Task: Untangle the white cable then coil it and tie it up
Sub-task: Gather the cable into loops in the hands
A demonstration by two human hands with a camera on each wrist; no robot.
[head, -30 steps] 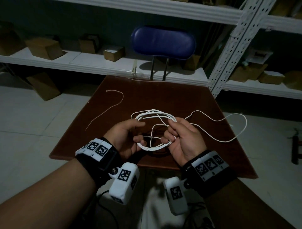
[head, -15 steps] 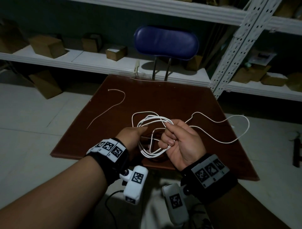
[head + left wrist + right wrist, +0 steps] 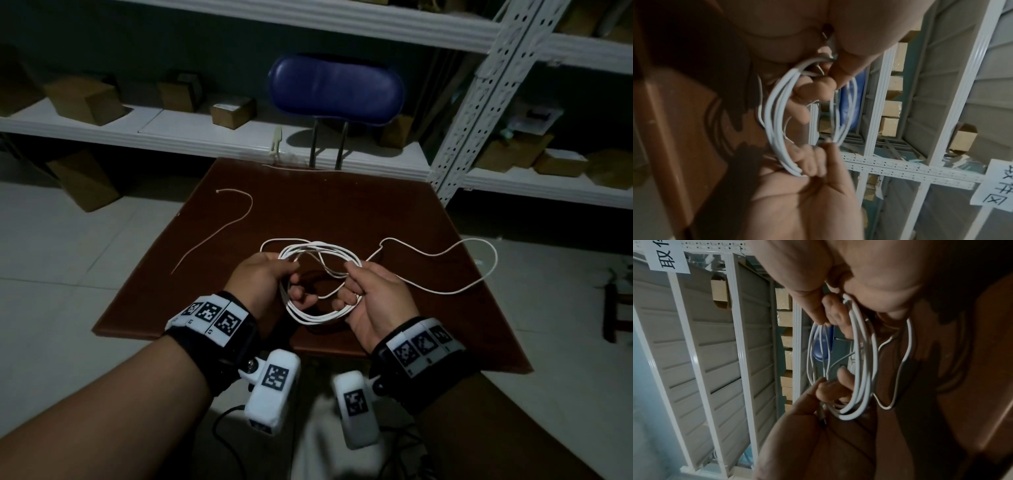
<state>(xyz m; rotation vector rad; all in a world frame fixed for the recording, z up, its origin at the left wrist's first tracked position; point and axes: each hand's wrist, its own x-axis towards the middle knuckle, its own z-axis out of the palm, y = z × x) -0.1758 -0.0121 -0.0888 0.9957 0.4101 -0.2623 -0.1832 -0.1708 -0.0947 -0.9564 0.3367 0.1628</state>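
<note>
The white cable (image 3: 318, 317) is gathered into a coil of several loops held just above the brown table (image 3: 394, 205). My left hand (image 3: 274, 274) grips the coil's left side, fingers curled round the strands (image 3: 772, 116). On the coil's right side my right hand (image 3: 363, 291) pinches the loops (image 3: 865, 369) between thumb and curled fingers. One thinner loop crosses the coil's middle. The cable's loose tail (image 3: 493, 263) runs from my right hand in a wide bend over the table's right part. A thin pale tie string (image 3: 219, 229) lies on the table's left part.
A blue chair back (image 3: 334, 89) stands behind the table's far edge. White metal shelving (image 3: 205, 137) with cardboard boxes runs along the back and right. The table's front edge is right under my wrists, with pale floor tiles to either side.
My hands have drawn a little apart and the coil lies wider between them. The left hand now grips the coil's left side from above. The loose tail has barely shifted.
</note>
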